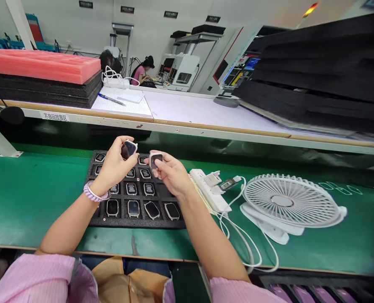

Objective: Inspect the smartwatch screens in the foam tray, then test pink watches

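Observation:
My left hand [117, 162] is closed around a smartwatch case [129, 150] with a dark screen, held above the tray's far side. In my right hand [172, 170] is a second smartwatch case [156, 160], pale-framed, with the thumb lying across its dark screen. Both cases are strapless and held up close to each other. Beneath the hands lies a black foam tray [124, 222] with rows of pockets. Several watch cases sit in it; those farther back show white text, while a nearest-row case [112, 208] has a dark screen. My left forearm and hands cover part of the tray.
Right of the tray are a white power strip [202, 185] with plugs and cables, and a white fan [281, 202]. A shelf [187, 113] spans the back, bearing pink foam [44, 65], a notebook [124, 103], a pen [111, 99] and black foam stacks [319, 80]. Another person sits beyond.

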{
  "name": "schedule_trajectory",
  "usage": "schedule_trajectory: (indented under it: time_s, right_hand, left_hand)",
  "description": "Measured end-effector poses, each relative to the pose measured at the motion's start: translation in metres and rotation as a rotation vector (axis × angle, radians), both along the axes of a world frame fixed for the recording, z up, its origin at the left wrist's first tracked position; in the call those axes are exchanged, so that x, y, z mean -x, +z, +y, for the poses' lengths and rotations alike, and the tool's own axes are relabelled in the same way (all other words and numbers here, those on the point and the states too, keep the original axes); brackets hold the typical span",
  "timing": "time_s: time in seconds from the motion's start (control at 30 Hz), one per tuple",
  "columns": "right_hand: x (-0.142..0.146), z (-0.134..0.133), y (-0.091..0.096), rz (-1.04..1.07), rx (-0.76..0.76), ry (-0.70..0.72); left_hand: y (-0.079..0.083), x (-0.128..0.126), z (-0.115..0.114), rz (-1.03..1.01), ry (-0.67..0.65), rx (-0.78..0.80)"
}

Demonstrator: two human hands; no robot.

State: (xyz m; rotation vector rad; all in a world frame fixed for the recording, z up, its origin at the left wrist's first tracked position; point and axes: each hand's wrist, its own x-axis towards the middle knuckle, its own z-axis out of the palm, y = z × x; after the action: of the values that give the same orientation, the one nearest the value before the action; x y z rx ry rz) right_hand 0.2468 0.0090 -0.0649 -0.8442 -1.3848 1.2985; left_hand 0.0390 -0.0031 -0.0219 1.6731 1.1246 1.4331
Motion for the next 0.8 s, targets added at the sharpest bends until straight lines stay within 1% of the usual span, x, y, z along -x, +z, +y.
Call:
schedule_trajectory:
  time_s: [0.03, 0.1, 0.17, 0.27, 0.37, 0.53, 0.67, 0.73, 0.8]
  right_hand:
    - [0.010, 0.004, 0.007, 0.125, 0.059, 0.050]
    - [0.026, 0.009, 0.019, 0.266, 0.132, 0.140]
    - [0.035, 0.010, 0.029, 0.313, 0.141, 0.206]
    - [0.039, 0.008, 0.036, 0.342, 0.119, 0.257]
    - [0.036, 0.008, 0.035, 0.349, 0.129, 0.299]
    - [0.034, 0.012, 0.029, 0.368, 0.129, 0.334]
    - [0.036, 0.012, 0.028, 0.387, 0.115, 0.375]
    - [0.036, 0.012, 0.029, 0.408, 0.105, 0.400]
    - [0.036, 0.012, 0.029, 0.429, 0.104, 0.408]
  left_hand:
    - [-0.001, 0.001, 0.003, -0.007, 0.009, 0.001]
    - [-0.001, 0.004, 0.007, -0.021, 0.011, 0.006]
    - [0.001, 0.007, 0.010, -0.031, 0.019, 0.008]
    - [0.005, 0.009, 0.012, -0.028, 0.068, 0.012]
    - [0.007, 0.010, 0.013, 0.014, 0.102, 0.012]
    - [0.004, 0.006, 0.014, 0.114, 0.092, 0.000]
    - [0.001, 0.004, 0.013, 0.029, 0.067, 0.001]
    - [0.001, 0.003, 0.013, -0.029, 0.049, 0.019]
    - [0.002, 0.002, 0.012, -0.044, 0.041, 0.031]
